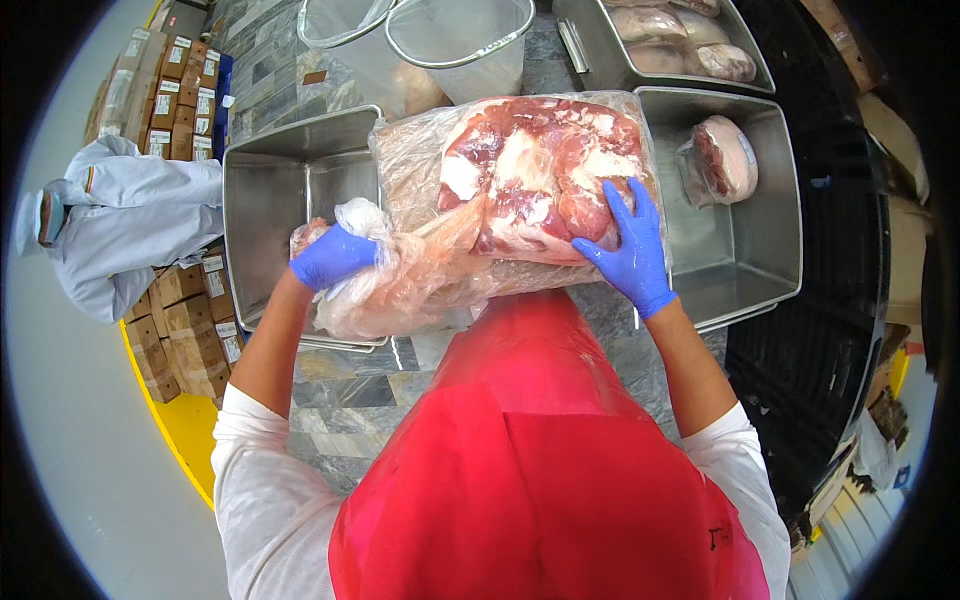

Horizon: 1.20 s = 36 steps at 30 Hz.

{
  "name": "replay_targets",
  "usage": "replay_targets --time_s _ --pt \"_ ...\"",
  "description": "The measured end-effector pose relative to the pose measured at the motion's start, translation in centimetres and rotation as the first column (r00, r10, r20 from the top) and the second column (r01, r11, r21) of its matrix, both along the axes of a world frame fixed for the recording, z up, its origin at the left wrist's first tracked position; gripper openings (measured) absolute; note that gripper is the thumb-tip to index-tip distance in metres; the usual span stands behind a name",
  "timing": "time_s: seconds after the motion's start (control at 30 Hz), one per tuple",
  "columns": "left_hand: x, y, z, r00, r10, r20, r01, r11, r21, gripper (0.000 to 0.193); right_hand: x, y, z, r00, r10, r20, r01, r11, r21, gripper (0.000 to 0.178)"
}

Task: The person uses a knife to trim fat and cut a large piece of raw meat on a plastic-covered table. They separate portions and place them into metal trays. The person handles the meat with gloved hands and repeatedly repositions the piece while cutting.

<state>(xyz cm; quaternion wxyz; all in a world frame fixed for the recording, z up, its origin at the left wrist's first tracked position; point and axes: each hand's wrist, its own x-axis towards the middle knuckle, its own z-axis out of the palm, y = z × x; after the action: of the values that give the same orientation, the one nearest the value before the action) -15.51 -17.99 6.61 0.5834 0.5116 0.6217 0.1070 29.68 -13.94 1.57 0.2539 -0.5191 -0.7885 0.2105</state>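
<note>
A large slab of raw meat (pixel 540 170), red with white fat, lies on a plastic-covered board (pixel 410 150) that spans between two metal tubs. Gathered in my left hand (pixel 335 257), in a blue glove, is clear plastic wrap (pixel 400 270), which trails across to the meat's left edge. The fingers are closed around it. My right hand (pixel 630 245), also blue-gloved, rests with spread fingers on the meat's near right corner. Some pinkish matter (pixel 308 234) shows beside my left hand, partly hidden.
A metal tub (pixel 265 185) stands left; another (pixel 745 260) at right holds a wrapped meat piece (pixel 722 162). Behind are a tub of wrapped meat (pixel 680 40) and clear bag-lined bins (pixel 460 60). At far left, a person in white (pixel 140 220) stands near stacked cartons (pixel 180 320).
</note>
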Motion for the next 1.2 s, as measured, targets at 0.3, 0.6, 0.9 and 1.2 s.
replay_targets --time_s 0.3,0.6,0.9,1.2 --pt "11.9 -1.6 -3.8 0.938 -0.255 0.234 0.226 0.964 0.142 0.044 1.9 3.0 -2.5 0.991 0.127 -0.032 -0.130 0.986 -0.103 0.097" --pt "30.8 7.4 -3.6 0.559 0.534 0.634 -0.479 0.832 -0.279 0.026 6.2 9.3 0.0 0.921 -0.208 -0.329 0.049 0.901 -0.430 0.060" --pt "27.5 20.2 -5.1 0.529 0.652 0.543 -0.595 0.741 -0.310 0.022 0.9 1.9 0.3 0.976 -0.146 -0.160 0.154 0.987 0.037 0.118" --pt "20.9 20.8 -2.0 0.830 0.103 -0.549 0.391 0.595 0.702 0.059 -1.0 8.7 -0.6 1.000 0.019 -0.006 -0.019 0.999 0.028 0.052"
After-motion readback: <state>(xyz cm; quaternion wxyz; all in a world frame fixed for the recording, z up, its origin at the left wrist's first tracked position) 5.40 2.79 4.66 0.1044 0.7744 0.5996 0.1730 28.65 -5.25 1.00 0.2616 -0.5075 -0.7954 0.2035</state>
